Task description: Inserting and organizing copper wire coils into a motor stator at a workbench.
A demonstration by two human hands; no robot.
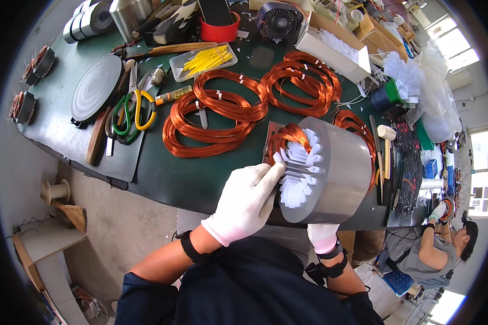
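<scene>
A grey metal motor stator (341,168) lies on its side at the table's near edge, its open end facing left. White folded paper slot liners (296,192) stick out all round its bore. A bundle of copper wire (293,138) goes into the upper part of that opening. My left hand (246,200), in a white glove, has thumb and fingers pinched together on a white slot liner at the bore's left rim. Below the stator's near side is my gloved right hand (323,237); the stator hides its fingers.
Behind the stator lie copper wire coils (217,116). Scissors (138,108), a tray of yellow sticks (206,60) and a round grey disc (97,86) are to the left. A mallet (386,141) lies on the right. Another person (436,249) works farther right.
</scene>
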